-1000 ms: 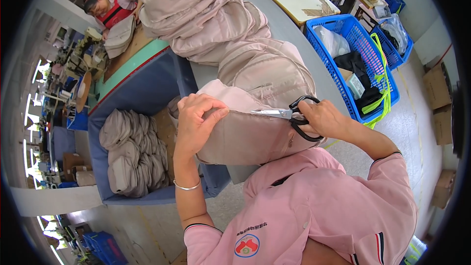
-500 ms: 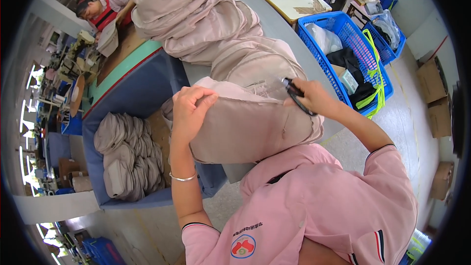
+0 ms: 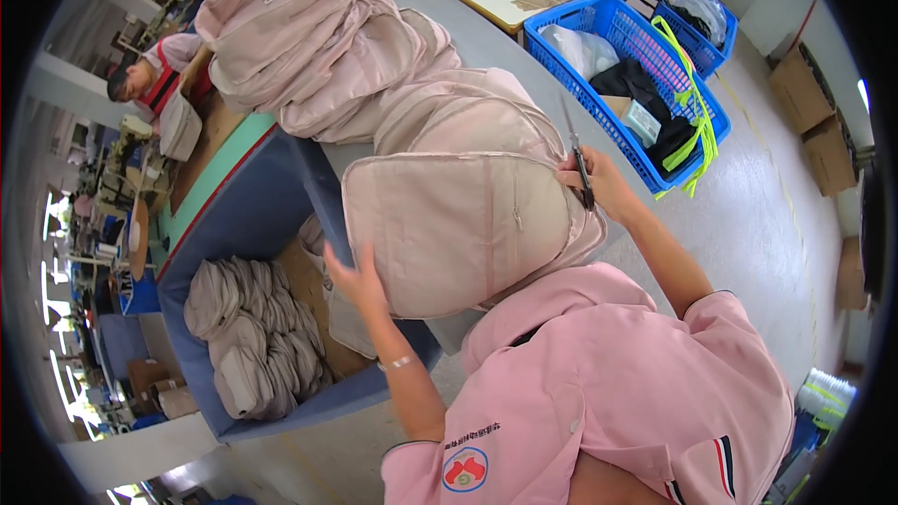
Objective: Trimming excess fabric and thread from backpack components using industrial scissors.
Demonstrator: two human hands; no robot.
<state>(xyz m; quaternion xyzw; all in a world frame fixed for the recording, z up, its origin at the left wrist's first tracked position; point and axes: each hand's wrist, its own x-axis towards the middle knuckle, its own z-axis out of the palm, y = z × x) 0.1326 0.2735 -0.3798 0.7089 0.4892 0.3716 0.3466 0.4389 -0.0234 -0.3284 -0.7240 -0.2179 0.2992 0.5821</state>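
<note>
A pale pinkish-beige backpack lies in front of me at the table's edge, its zippered panel facing up. My left hand is at the backpack's left edge, fingers apart and slightly blurred, gripping nothing. In my right hand is a pair of black-handled scissors, thin blades pointing away from me. That hand's fingers also touch the backpack's right edge. Right behind lies another backpack of the same colour, partly covered by the front one.
A tall pile of similar backpacks covers the far left of the table. Below it, a blue-lined bin holds stacked beige pieces. Blue crates with bags and dark cloth stand to the right. A co-worker sits at far left.
The backpack's front panel, lifted by my left hand before, now lies flat with its outside up. My left hand has let go and dropped lower; the scissors now point straight away from me.
</note>
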